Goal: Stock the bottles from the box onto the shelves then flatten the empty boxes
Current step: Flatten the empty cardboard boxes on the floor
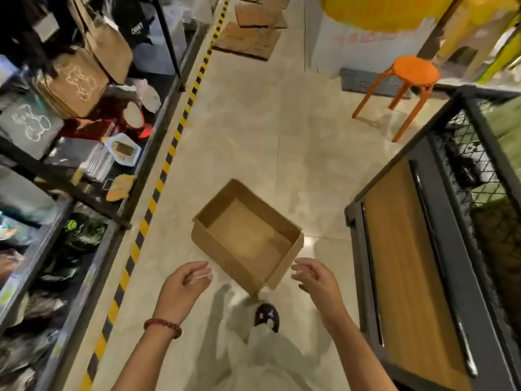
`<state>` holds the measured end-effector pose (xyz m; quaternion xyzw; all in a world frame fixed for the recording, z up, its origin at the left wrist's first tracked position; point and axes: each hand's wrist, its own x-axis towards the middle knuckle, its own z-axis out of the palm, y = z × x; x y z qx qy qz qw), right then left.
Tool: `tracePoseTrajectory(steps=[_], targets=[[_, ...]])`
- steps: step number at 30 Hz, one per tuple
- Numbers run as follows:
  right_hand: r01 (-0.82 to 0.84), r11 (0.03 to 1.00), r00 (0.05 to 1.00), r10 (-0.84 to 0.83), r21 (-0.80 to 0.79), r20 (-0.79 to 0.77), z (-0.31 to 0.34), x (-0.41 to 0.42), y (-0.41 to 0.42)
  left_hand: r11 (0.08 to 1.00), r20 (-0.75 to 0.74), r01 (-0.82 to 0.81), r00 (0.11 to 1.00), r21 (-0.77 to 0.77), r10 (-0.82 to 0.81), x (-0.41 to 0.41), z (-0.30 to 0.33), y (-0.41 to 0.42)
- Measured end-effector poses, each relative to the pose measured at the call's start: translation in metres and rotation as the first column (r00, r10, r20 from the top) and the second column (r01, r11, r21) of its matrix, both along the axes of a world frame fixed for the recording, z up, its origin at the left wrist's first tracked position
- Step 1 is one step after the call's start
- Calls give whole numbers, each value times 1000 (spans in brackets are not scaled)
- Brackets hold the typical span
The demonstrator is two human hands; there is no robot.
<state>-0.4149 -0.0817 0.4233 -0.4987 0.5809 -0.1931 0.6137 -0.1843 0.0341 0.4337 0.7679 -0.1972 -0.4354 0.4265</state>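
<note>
An open brown cardboard box (248, 235) lies on the tiled floor in the aisle, with nothing inside it. No bottles are in view. My left hand (187, 280) hovers just left of the box's near corner, fingers loosely curled and holding nothing. My right hand (314, 276) hovers just right of that corner, fingers relaxed and holding nothing. Neither hand touches the box. My dark shoe (267, 317) stands just behind the box.
Dark metal shelves (84, 198) with paper bags and packaged goods line the left, edged by yellow-black floor tape (166, 170). A black rack with a wooden panel (408, 277) stands at right. An orange stool (408, 80) and flattened cardboard (251, 38) lie farther up the aisle.
</note>
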Motion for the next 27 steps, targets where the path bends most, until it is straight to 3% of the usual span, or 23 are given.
tracePoseTrajectory(steps=[7,15,19,23,27], targets=[[-52,996,990,61,70,-130,-81,40,-121,990,19,50,998,129,-52,65,-68,-129],[144,964,921,-48,222,-387,-284,89,-163,890,57,228,961,395,-272,161,-281,-216],[366,875,821,-143,318,-553,-381,96,-145,806,139,185,939,562,-313,219,-392,-239],[542,792,708,-250,282,-661,-457,95,-117,795,207,97,940,599,-271,266,-463,-253],[664,641,690,-324,386,-647,-505,92,-103,740,52,69,989,669,-139,298,-508,-255]])
